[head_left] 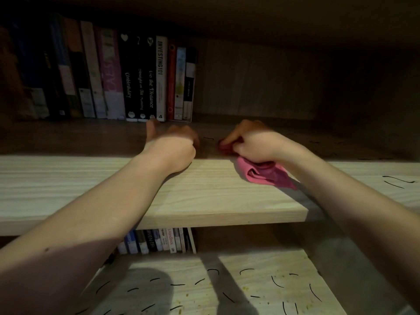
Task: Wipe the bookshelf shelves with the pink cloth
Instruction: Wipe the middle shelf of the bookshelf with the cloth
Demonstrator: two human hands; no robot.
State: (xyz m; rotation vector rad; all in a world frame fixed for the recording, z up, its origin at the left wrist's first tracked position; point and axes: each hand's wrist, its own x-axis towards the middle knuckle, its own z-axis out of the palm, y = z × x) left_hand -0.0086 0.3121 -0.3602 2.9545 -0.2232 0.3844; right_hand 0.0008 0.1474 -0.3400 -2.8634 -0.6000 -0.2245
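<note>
Right now, pink cloth crumpled, bunched in right hand, on shelf

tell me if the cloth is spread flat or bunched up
Bunched up. The cloth is crumpled, gripped by the right hand, with folds trailing from under the palm onto the shelf, not laid flat.

Books stand at the far left of the shelf; the cloth lies near, right of the left hand.
</note>
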